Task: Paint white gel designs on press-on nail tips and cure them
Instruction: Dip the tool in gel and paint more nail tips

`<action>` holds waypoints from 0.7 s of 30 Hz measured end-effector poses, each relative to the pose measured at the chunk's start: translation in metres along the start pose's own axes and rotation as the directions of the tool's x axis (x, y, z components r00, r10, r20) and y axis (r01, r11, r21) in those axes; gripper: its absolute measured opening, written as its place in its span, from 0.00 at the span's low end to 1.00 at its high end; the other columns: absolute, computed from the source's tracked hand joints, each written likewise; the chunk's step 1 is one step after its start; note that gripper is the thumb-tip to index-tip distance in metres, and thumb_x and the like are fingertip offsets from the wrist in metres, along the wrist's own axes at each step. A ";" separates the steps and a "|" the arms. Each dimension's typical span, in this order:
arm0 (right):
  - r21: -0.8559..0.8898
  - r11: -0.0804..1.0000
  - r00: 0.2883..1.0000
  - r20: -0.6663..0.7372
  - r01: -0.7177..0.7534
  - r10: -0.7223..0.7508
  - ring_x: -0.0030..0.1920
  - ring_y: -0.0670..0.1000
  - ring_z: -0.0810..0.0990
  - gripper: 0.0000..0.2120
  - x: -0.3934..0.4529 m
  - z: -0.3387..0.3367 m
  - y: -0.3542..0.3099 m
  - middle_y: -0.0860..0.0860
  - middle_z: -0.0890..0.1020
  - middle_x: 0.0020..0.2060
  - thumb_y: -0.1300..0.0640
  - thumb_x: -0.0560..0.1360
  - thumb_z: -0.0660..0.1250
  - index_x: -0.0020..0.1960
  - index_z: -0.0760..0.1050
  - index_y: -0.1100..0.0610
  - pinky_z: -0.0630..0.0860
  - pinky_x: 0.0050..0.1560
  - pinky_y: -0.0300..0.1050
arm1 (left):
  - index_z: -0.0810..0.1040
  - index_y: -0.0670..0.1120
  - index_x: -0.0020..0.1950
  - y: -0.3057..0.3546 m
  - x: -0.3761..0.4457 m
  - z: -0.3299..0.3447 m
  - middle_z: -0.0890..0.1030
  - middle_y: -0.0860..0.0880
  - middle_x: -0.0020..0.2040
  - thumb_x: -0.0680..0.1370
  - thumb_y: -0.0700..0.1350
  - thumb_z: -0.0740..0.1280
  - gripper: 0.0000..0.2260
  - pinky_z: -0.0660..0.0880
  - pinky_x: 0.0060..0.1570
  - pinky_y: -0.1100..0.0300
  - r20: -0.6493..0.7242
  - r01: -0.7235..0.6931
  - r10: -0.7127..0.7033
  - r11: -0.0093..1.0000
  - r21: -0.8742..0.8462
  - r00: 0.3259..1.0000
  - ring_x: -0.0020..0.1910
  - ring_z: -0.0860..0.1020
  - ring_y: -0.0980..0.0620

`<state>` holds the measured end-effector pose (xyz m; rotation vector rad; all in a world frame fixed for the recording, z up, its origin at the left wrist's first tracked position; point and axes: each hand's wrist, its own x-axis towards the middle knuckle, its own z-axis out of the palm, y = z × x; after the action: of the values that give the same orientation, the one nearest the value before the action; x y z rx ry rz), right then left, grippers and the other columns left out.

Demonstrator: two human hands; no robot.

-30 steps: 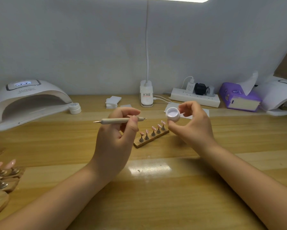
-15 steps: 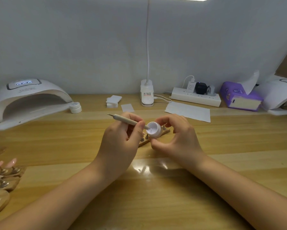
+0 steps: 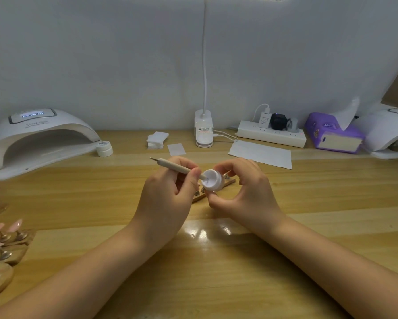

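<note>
My left hand (image 3: 165,199) grips a wooden-handled dotting pen (image 3: 174,167), and its tip dips into a small white gel pot (image 3: 213,180). My right hand (image 3: 246,192) pinches that pot between thumb and fingers, tilted toward the pen. Behind both hands lies a wooden strip holder (image 3: 225,184) with pink nail tips on pegs, mostly hidden. A white curing lamp (image 3: 36,140) stands at the far left with its display lit.
More nail-tip holders (image 3: 7,240) lie at the left edge. A white jar lid (image 3: 104,148), foam pads (image 3: 157,139), a paper sheet (image 3: 261,154), a desk-lamp base (image 3: 203,132), a power strip (image 3: 271,134), a purple tissue box (image 3: 331,134) and a second lamp (image 3: 391,132) line the back.
My right hand brought the gel pot down and left, toward my left hand. My left hand turned the pen and put its tip into the pot, where it stays.
</note>
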<state>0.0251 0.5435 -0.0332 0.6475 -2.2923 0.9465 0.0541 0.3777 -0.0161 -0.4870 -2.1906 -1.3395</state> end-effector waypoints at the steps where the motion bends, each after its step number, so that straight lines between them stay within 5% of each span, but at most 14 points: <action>1: 0.000 1.000 1.000 0.003 -0.003 0.003 0.46 0.46 0.73 0.17 0.000 0.000 0.000 0.44 0.78 0.43 0.57 0.64 0.77 0.50 0.77 0.54 0.72 0.46 0.42 | 0.76 0.48 0.45 0.001 0.000 0.000 0.79 0.50 0.32 0.79 0.42 0.65 0.04 0.67 0.29 0.72 -0.019 0.002 -0.003 1.000 -0.005 1.000 0.29 0.75 0.58; 8: 0.004 0.999 0.999 -0.001 -0.033 0.033 0.45 0.47 0.74 0.17 0.001 0.000 0.000 0.44 0.79 0.43 0.56 0.64 0.78 0.50 0.78 0.54 0.69 0.45 0.37 | 0.76 0.47 0.46 0.007 0.004 -0.002 0.80 0.51 0.34 0.77 0.52 0.62 0.09 0.74 0.36 0.59 -0.113 0.122 -0.153 0.961 -0.249 0.982 0.33 0.77 0.51; 14: 0.011 0.999 0.999 0.005 -0.038 0.038 0.45 0.46 0.74 0.17 0.000 -0.001 -0.002 0.45 0.79 0.44 0.56 0.64 0.78 0.50 0.78 0.54 0.66 0.45 0.33 | 0.78 0.45 0.47 0.007 0.009 -0.002 0.79 0.54 0.30 0.73 0.56 0.63 0.14 0.73 0.34 0.70 -0.119 0.223 -0.304 0.867 -0.445 0.945 0.32 0.76 0.61; 21: 0.018 0.999 1.000 0.005 -0.031 0.031 0.45 0.47 0.74 0.17 0.000 -0.002 -0.004 0.45 0.79 0.43 0.54 0.64 0.78 0.50 0.78 0.54 0.67 0.43 0.35 | 0.77 0.46 0.42 0.003 0.012 -0.003 0.78 0.52 0.29 0.70 0.59 0.66 0.16 0.72 0.34 0.61 -0.077 0.334 -0.445 0.766 -0.549 0.892 0.29 0.74 0.58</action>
<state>0.0283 0.5421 -0.0306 0.6235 -2.3062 0.9821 0.0469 0.3770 -0.0062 -0.0563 -1.7933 -2.1386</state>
